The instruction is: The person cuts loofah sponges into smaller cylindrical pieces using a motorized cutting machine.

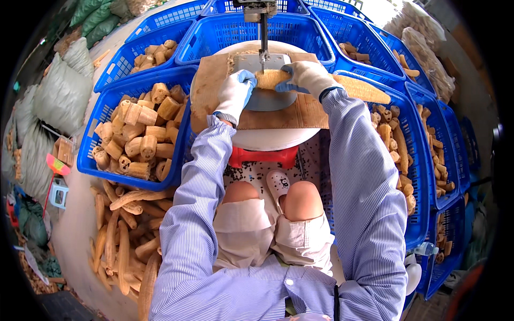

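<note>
My left hand [237, 91], in a white and blue glove, is closed on the left end of a long dried loofah [272, 79], just left of the thin vertical blade of a cutting machine [263, 33]. My right hand [309, 80], gloved the same way, grips the loofah right of the blade, its tapered end jutting out rightward beyond my wrist. Beneath both hands is a metal plate [266, 102] on a brown board [292, 119] over a white round support [276, 139]. Whether the blade is into the loofah I cannot tell.
Blue baskets of loofah pieces [136, 128] surround me at left, right [423, 202] and back. Whole loofahs [123, 251] lie piled at lower left. Pale sacks [61, 91] stand at far left, clear bags [417, 48] at back right. A red object [261, 157] is under the work surface.
</note>
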A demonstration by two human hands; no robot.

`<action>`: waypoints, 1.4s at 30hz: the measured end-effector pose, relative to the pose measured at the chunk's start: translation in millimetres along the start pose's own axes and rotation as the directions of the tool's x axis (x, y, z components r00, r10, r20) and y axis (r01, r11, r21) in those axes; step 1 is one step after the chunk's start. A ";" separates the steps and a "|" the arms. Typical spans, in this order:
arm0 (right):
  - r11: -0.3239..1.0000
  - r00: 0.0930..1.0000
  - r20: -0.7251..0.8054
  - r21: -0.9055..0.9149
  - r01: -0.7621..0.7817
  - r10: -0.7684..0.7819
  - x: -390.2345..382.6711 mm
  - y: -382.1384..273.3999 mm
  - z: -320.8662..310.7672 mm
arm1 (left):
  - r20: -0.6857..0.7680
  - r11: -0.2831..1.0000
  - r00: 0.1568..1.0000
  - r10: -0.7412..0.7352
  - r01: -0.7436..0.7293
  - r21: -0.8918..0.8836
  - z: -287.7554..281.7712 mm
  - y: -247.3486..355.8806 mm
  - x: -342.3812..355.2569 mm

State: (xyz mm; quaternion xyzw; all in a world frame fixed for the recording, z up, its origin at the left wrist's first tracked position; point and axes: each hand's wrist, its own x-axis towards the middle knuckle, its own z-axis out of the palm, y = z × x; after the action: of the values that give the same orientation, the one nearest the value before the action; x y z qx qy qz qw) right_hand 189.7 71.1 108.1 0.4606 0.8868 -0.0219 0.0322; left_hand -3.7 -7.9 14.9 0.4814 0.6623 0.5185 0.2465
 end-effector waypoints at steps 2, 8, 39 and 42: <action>0.999 0.999 -0.051 0.043 0.022 -0.020 6.5 1.8 0.7 | -0.022 0.991 0.999 -0.025 0.028 0.132 0.7 -0.4 11.0; 0.998 0.990 -0.135 0.041 0.038 -0.032 8.3 14.7 16.9 | -0.086 0.988 0.986 0.143 -0.137 0.074 3.5 -9.9 10.0; 0.966 0.974 -0.207 -0.217 -0.139 0.094 -265.9 77.2 28.4 | 0.446 0.873 0.888 0.118 0.122 -0.472 51.1 68.5 -176.4; 0.968 0.986 -0.139 -0.219 -0.125 0.096 -240.1 83.1 13.1 | 0.403 0.881 0.907 0.124 0.086 -0.465 1.1 59.9 -172.2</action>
State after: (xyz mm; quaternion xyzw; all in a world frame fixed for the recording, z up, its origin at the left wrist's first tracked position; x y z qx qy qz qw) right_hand 395.9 -77.8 112.9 0.5033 0.8565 0.1107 0.0292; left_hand 91.6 -161.3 40.2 0.5135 0.4420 0.5504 0.4879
